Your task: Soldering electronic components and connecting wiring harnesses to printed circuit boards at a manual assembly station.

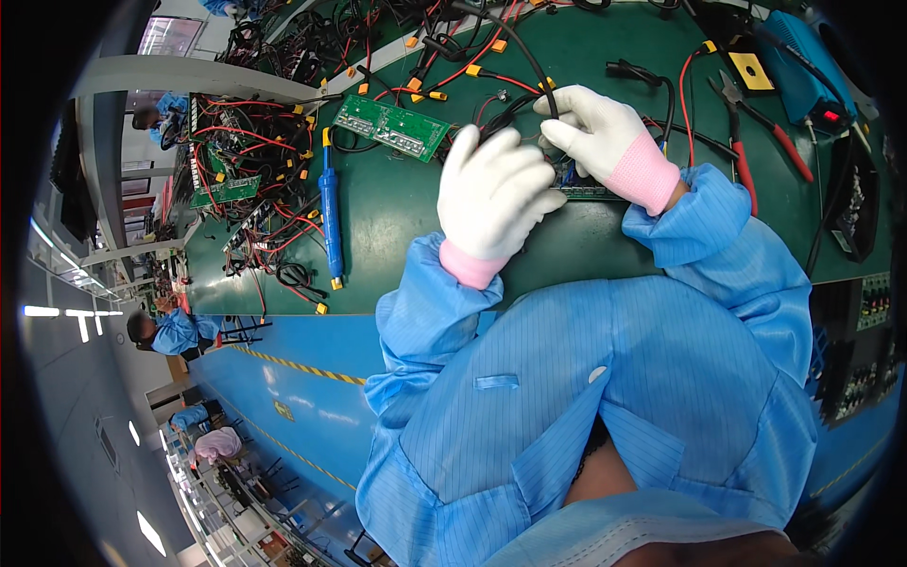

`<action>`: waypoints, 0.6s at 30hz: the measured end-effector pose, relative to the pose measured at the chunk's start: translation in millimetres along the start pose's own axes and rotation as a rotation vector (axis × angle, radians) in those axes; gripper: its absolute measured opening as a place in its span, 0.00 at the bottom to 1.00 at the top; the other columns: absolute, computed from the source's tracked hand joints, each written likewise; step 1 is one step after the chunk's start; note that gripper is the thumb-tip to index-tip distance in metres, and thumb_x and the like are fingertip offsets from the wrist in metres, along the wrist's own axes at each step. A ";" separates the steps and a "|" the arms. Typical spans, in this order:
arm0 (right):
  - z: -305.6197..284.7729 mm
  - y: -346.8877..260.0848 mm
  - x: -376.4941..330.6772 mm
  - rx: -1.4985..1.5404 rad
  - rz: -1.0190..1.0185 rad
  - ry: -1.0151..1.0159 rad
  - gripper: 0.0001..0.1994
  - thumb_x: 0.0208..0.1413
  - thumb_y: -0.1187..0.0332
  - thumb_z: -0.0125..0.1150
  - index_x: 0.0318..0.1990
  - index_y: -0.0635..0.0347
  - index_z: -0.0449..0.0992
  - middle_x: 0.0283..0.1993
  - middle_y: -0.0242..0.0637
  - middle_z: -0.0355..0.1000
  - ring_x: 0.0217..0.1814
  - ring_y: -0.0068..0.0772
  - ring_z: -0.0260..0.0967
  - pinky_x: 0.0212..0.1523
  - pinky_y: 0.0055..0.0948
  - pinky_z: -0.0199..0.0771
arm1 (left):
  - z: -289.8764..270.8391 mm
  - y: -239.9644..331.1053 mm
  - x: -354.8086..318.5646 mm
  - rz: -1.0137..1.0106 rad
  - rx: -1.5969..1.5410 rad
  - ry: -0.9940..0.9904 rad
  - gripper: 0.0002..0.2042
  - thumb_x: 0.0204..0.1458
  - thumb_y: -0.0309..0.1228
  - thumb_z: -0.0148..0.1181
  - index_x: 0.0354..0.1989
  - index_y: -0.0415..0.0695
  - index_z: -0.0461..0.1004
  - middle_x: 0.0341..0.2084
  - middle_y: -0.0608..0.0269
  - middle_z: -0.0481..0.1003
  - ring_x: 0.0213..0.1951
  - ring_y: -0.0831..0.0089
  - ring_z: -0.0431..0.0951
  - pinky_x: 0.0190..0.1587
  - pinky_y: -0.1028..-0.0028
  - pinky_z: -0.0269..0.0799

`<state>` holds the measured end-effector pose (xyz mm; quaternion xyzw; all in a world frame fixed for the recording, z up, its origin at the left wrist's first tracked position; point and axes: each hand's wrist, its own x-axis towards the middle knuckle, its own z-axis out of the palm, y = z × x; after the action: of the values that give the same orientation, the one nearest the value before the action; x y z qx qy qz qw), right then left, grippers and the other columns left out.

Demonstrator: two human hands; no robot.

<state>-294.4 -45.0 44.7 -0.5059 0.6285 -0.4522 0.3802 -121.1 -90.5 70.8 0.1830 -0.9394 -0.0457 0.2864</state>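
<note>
Both my hands wear white gloves with pink cuffs. My right hand (597, 140) pinches a black cable (537, 68) between thumb and fingers; the cable runs up toward the far side of the table. To its left, my left hand (496, 194) has its fingers stretched out and slightly apart, close to a bundle of black wires (510, 115). Partly hidden under my hands lies a circuit board (590, 191). A second green circuit board (392, 127) rests on the table just left of my left hand.
A blue soldering-iron-like tool (330, 213) lies at the left, beside a pile of wired boards (255, 227). At the right are red-handled cutters (737, 142), a yellow sponge (751, 72), a blue powered box (803, 71) and a black tray (855, 198). Cables with yellow connectors (472, 71) cover the far side.
</note>
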 end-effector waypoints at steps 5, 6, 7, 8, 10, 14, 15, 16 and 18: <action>-8.0 -15.4 -5.9 0.079 -0.115 0.060 0.16 0.53 0.66 0.51 0.48 0.61 0.75 0.30 0.32 0.78 0.28 0.25 0.72 0.30 0.23 0.69 | 5.8 -19.6 -2.9 -0.114 0.089 0.037 0.11 0.43 0.28 0.63 0.37 0.43 0.77 0.27 0.63 0.76 0.31 0.66 0.75 0.47 0.69 0.67; -9.0 -18.0 -6.3 0.108 -0.141 0.077 0.16 0.53 0.67 0.52 0.48 0.60 0.75 0.30 0.32 0.78 0.29 0.25 0.72 0.30 0.22 0.69 | 4.5 -23.5 -4.3 -0.151 0.127 0.044 0.11 0.45 0.27 0.63 0.38 0.42 0.78 0.27 0.63 0.76 0.30 0.67 0.76 0.46 0.69 0.68; -10.0 -18.5 -6.4 0.107 -0.146 0.076 0.16 0.53 0.67 0.52 0.48 0.60 0.75 0.30 0.32 0.78 0.29 0.25 0.72 0.30 0.22 0.69 | -0.1 -24.6 -4.6 -0.151 0.130 0.048 0.11 0.45 0.27 0.63 0.38 0.42 0.78 0.27 0.63 0.76 0.30 0.67 0.76 0.46 0.69 0.68; -11.6 -18.5 -6.5 0.074 -0.141 0.070 0.17 0.54 0.67 0.52 0.50 0.61 0.74 0.31 0.33 0.77 0.28 0.24 0.72 0.30 0.21 0.68 | -7.0 -25.8 -4.8 -0.282 -0.021 0.003 0.12 0.46 0.26 0.62 0.41 0.42 0.77 0.27 0.63 0.76 0.30 0.69 0.76 0.45 0.71 0.69; -14.4 -17.1 -6.2 0.007 -0.126 0.065 0.18 0.55 0.69 0.52 0.52 0.63 0.72 0.33 0.34 0.77 0.28 0.22 0.71 0.28 0.19 0.67 | -21.1 -29.4 -4.7 -0.536 -0.332 -0.090 0.14 0.49 0.25 0.59 0.45 0.41 0.76 0.27 0.64 0.76 0.29 0.72 0.75 0.41 0.75 0.69; -15.3 -19.9 -2.4 -0.067 -0.081 0.013 0.18 0.55 0.70 0.51 0.54 0.64 0.71 0.34 0.35 0.76 0.30 0.21 0.72 0.30 0.18 0.67 | -39.7 -42.5 1.3 -0.685 -0.695 -0.136 0.14 0.50 0.25 0.57 0.47 0.41 0.76 0.27 0.65 0.76 0.28 0.76 0.74 0.36 0.79 0.68; -14.7 -20.5 -1.3 -0.086 -0.061 -0.011 0.18 0.56 0.70 0.51 0.54 0.64 0.71 0.34 0.35 0.76 0.31 0.22 0.72 0.31 0.18 0.68 | -42.2 -46.4 2.6 -0.696 -0.798 -0.137 0.14 0.50 0.26 0.57 0.46 0.41 0.76 0.26 0.65 0.76 0.28 0.77 0.73 0.34 0.80 0.68; -13.6 -20.8 -0.7 -0.105 -0.039 -0.036 0.18 0.56 0.70 0.50 0.54 0.64 0.71 0.34 0.35 0.76 0.32 0.22 0.73 0.32 0.18 0.68 | -43.1 -48.8 2.5 -0.706 -0.902 -0.137 0.14 0.50 0.26 0.57 0.46 0.41 0.76 0.26 0.65 0.76 0.27 0.79 0.72 0.33 0.81 0.67; -12.2 -21.4 -1.5 -0.069 -0.055 -0.015 0.18 0.55 0.69 0.50 0.52 0.63 0.72 0.32 0.35 0.76 0.31 0.22 0.73 0.31 0.19 0.68 | -45.1 -48.3 4.3 -0.695 -0.903 -0.115 0.14 0.50 0.26 0.57 0.46 0.40 0.76 0.26 0.65 0.76 0.27 0.79 0.72 0.33 0.81 0.67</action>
<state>-299.2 -43.1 68.8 -0.5391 0.6267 -0.4366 0.3550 -84.0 -136.1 101.4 0.3376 -0.7254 -0.5440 0.2528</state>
